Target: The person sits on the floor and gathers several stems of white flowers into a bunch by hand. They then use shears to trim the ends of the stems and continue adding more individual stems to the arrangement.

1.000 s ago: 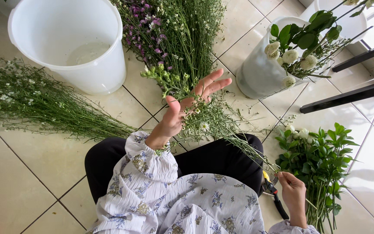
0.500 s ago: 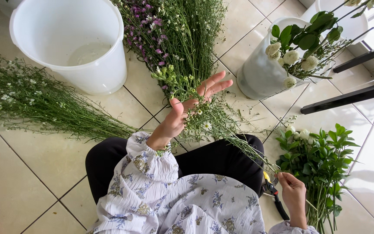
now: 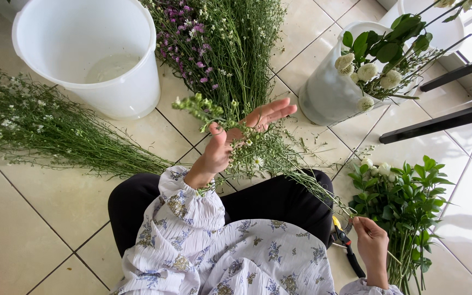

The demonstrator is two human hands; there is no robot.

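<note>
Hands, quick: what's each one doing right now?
Left hand: open, fingers spread, palm cradling a bunch of small white flowers.
Right hand: closed on the thin stem ends, beside the clippers.

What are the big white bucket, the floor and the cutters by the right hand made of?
The bucket looks like plastic: thin, smooth white walls, faintly see-through, with a little water inside. The floor seems to be glazed ceramic tile, judging by its pale glossy squares with dark grout lines. The cutters by the right hand show a yellow and red part and black handles, probably plastic or rubber; the blades are hidden.
</note>
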